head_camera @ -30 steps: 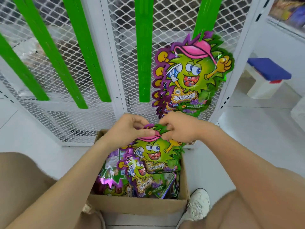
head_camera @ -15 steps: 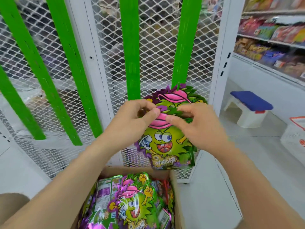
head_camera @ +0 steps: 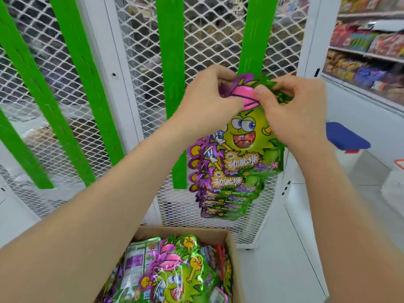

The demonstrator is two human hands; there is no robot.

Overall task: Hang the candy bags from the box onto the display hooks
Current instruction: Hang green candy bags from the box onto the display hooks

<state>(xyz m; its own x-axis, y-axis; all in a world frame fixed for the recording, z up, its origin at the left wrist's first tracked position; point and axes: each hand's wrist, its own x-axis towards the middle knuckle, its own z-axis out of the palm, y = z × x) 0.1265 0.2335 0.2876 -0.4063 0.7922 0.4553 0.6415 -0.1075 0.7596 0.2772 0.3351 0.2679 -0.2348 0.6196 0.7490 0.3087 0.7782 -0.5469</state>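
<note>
Left hand (head_camera: 209, 99) and right hand (head_camera: 290, 110) pinch the top of the candy bag (head_camera: 242, 136), fingers clamped on its edge, at the foot of the green strip (head_camera: 253, 40), 12 o'clock; hung bags (head_camera: 225, 193) just behind; box (head_camera: 232, 254) with more bags at 6 o'clock

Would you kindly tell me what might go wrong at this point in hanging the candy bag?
1. The left hand and right hand pinch the top of the candy bag and cover the hanging spot, so it may miss and fall.
2. Pushing it against the hanging bags behind might knock them loose.
</note>
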